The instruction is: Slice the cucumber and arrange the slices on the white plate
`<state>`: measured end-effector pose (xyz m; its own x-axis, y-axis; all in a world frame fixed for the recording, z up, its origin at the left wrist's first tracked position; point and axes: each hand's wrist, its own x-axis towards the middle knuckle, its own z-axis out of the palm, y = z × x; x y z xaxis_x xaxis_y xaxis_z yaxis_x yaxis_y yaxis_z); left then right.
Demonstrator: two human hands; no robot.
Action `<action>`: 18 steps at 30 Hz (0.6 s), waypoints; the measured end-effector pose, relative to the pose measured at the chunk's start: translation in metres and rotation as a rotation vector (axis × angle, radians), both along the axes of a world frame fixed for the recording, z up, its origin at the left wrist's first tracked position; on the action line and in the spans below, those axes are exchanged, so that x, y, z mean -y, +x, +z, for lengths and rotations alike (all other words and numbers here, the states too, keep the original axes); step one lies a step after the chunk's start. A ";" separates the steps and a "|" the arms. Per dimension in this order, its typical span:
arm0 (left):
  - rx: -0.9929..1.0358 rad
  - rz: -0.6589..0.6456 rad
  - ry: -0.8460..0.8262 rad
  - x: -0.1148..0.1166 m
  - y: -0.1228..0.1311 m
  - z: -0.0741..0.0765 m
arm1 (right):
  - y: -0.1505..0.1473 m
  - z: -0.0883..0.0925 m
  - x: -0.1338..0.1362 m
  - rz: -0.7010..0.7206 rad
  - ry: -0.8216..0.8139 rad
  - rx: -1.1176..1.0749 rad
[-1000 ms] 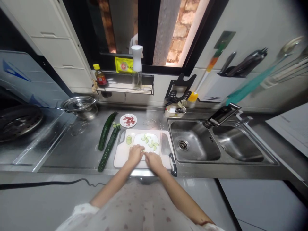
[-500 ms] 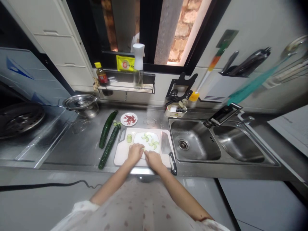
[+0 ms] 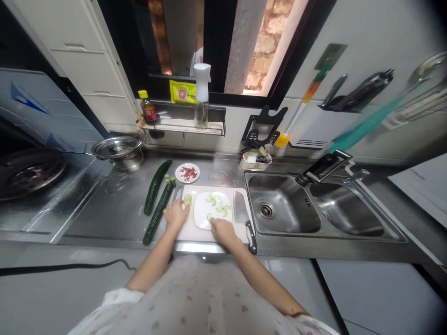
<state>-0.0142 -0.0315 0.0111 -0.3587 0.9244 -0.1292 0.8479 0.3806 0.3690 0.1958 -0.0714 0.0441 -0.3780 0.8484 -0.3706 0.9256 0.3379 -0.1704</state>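
Observation:
My left hand reaches to the small stack of cucumber slices on the left part of the cutting board; its fingers are bent together at the slices, and what they pinch is too small to tell. My right hand is at the lower edge of the white plate, fingertips closed by a small cucumber piece. Thin cucumber slices lie in fanned groups on the plate. A knife with a black handle rests on the board's right side.
Two cucumbers lie left of the board. Behind it stands a small dish of red bits. The double sink is at the right, a lidded steel pot at the back left, and a bottle shelf above.
My left hand has moved left from the plate's lower edge to the stacked slices. My right hand stays by the plate, where a small cucumber piece now shows more clearly.

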 end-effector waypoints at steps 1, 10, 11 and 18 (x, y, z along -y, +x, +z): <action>-0.005 0.002 -0.007 -0.002 0.001 -0.001 | 0.000 0.000 0.000 -0.001 0.001 -0.002; -0.004 0.043 -0.011 -0.008 0.002 -0.006 | 0.000 0.002 0.000 -0.002 -0.006 0.006; 0.001 0.050 -0.007 -0.008 0.002 -0.006 | -0.001 0.002 0.000 -0.001 -0.008 0.006; 0.178 0.111 0.073 -0.011 0.000 -0.012 | -0.001 0.003 0.000 -0.004 -0.011 0.009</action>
